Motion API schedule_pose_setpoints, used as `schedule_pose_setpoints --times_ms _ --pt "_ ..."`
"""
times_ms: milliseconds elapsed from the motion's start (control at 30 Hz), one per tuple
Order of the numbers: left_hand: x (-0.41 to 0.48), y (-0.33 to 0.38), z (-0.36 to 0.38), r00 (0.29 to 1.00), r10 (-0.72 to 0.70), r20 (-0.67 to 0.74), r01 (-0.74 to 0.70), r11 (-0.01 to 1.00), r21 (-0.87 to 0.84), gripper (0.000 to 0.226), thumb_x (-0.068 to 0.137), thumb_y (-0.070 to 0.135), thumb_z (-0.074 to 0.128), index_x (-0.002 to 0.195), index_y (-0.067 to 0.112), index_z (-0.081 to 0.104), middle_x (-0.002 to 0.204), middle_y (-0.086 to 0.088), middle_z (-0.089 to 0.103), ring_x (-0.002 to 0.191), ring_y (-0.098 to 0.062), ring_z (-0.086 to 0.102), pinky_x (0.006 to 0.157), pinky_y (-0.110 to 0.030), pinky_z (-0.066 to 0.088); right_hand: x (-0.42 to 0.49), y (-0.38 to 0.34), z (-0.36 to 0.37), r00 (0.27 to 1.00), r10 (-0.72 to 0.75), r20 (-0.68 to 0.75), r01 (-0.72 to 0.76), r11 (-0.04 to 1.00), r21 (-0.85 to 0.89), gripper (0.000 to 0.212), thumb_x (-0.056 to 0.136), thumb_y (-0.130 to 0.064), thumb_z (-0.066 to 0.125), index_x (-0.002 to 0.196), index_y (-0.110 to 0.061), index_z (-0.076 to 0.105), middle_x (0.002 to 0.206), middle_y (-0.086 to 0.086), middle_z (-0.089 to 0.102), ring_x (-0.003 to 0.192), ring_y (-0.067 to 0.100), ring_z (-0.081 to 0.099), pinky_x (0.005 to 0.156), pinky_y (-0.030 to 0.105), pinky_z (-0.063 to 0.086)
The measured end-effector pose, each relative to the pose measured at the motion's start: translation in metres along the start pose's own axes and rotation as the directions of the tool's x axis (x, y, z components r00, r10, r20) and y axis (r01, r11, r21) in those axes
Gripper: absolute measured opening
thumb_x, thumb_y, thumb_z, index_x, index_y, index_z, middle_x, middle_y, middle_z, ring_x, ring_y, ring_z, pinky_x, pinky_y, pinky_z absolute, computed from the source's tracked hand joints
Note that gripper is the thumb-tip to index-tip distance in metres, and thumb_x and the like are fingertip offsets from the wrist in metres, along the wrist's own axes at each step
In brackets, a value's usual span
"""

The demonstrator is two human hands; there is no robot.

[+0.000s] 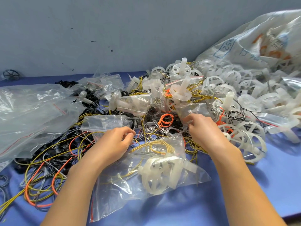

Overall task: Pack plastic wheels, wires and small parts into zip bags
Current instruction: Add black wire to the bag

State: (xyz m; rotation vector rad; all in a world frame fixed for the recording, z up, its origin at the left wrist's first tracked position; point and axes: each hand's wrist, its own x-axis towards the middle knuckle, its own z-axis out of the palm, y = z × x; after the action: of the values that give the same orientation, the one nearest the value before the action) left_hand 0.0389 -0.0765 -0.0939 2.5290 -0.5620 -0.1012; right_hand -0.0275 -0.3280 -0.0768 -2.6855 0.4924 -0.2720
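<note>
Looking down through the head camera, I see the left hand (116, 142) low over the tangle of wires (48, 173) on the blue table (244, 185). Its fingers are curled, with the thumb and forefinger tips nearly meeting; I cannot tell whether they have hold of a strand. The right hand (203, 129) reaches further in, its curled fingers pinching the lower edge of a small zip bag (193, 110) in the middle of the heap. Between the forearms lies a filled zip bag (114, 193) holding a white wheel (156, 175) and a loop of yellow wire (156, 145). Loose white wheels (236, 82) are piled at the right against a large plastic sack (260, 38), and bigger clear bags (32, 108) lie at the left.
</note>
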Motion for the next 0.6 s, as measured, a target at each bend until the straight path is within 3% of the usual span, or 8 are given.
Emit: schedule_pose_setpoints --times_ms 133,333,600 --pt "0.0 0.0 0.0 1.0 -0.002 0.003 0.002 1.0 0.006 0.023 0.1 0.033 0.044 0.108 0.035 0.065 0.085 0.018 0.07 0.075 0.001 0.064 0.08 -0.032 0.053 -0.001 0.003 0.003 0.996 0.042 0.081 -0.037 0.998 -0.059 0.052 0.088 0.005 0.038 0.131 -0.018 0.057 0.13 0.015 0.053 0.122 0.036 0.046 0.098 0.038 0.038" --pt "-0.003 -0.001 0.0 1.0 0.004 0.009 -0.004 1.0 0.007 0.024 0.101 0.033 0.044 0.111 0.033 0.066 0.086 0.014 0.07 0.078 -0.004 0.065 0.081 -0.035 0.054 -0.006 0.002 0.01 0.993 0.109 0.04 -0.1 0.978 -0.185 0.049 0.092 0.001 0.037 0.134 -0.019 0.051 0.13 0.018 0.043 0.123 0.043 0.037 0.1 0.047 0.037" --pt "-0.005 -0.003 0.0 0.999 0.012 0.031 -0.012 1.0 -0.007 0.024 0.101 0.033 0.044 0.113 0.031 0.065 0.088 0.015 0.069 0.081 -0.006 0.064 0.081 -0.033 0.053 0.0 0.009 0.012 0.99 0.134 0.054 -0.123 0.978 -0.171 0.041 0.091 0.003 0.039 0.126 -0.012 0.055 0.13 0.02 0.052 0.123 0.04 0.042 0.1 0.043 0.033"
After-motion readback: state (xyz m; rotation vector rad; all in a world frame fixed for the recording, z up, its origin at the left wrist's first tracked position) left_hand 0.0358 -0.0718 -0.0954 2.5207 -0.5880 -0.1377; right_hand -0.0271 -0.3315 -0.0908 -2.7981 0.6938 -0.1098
